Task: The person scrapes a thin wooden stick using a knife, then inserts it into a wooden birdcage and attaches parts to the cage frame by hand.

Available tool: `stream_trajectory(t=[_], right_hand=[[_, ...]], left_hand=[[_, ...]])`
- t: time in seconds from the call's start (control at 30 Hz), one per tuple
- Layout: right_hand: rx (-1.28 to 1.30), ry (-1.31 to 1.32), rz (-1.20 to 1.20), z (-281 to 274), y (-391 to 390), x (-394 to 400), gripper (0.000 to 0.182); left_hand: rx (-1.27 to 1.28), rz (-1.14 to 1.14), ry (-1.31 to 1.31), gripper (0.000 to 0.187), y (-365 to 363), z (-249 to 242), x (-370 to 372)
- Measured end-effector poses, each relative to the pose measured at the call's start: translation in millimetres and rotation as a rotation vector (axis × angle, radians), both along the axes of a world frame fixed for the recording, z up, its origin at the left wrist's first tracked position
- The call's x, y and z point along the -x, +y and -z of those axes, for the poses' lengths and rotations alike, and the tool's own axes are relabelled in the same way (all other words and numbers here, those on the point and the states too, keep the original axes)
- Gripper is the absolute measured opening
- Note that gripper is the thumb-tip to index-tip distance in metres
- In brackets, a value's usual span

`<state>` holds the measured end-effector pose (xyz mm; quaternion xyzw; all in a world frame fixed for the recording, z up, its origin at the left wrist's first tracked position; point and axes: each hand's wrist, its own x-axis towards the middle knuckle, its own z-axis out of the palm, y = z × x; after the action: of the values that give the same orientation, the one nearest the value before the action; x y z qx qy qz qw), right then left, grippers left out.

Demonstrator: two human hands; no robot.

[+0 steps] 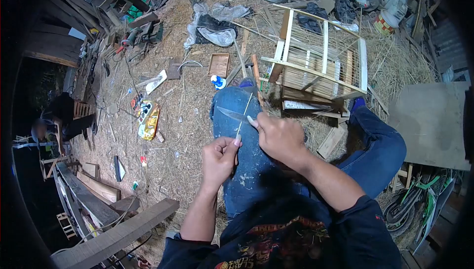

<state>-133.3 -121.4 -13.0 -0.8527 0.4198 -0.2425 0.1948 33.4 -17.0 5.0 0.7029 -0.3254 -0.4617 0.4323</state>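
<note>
Head cam looking down at the lap: the left hand (pixel 218 160) has a thin strip (pixel 248 103) pinched between thumb and fingers, and the right hand (pixel 281 135) is wrapped around a knife (pixel 231 115). Blade points off to the left and crosses the strip just above the left fingers; can't really tell if the edge is biting in. Strip and knife are both right over one leg of some speckled blue jeans (pixel 247 163). Past the knee on the straw-littered floor (pixel 173 121) there's a white-and-blue bottle (pixel 217 82), with a small wooden tray (pixel 210 66) just behind it. Off to the right is a slatted wooden frame (pixel 325 42), tilted over. Over on the left, a power strip (pixel 145 111) lies against a shiny gold packet (pixel 151 127).
</note>
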Motion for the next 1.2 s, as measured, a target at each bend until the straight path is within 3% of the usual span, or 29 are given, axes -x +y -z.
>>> stream_trajectory(t=[0.67, 0.73, 0.93, 1.03, 1.2], right_hand=[[-0.001, -0.005, -0.053, -1.4, -0.7, 3.5, 0.019], [-0.158, 0.051, 0.025, -6.1, -5.0, 3.0, 0.013], [-0.125, -0.068, -0.025, 0.1, 8.9, 0.9, 0.015], [-0.177, 0.026, 0.039, -6.4, 2.1, -0.1, 0.016], [-0.145, -0.027, -0.037, -1.0, 12.5, 0.7, 0.016]], left_hand=[[-0.005, -0.009, 0.011, 0.025, -2.8, -1.2, 1.8], [0.007, -0.017, 0.015, 0.025, -3.7, -3.1, 3.0], [-0.055, -0.010, 0.024, 0.023, -3.0, -4.3, 0.9], [-0.025, 0.003, 0.042, 0.023, -3.6, -4.4, 0.8], [-0.031, 0.010, 0.047, 0.023, -3.6, -0.6, -1.1]])
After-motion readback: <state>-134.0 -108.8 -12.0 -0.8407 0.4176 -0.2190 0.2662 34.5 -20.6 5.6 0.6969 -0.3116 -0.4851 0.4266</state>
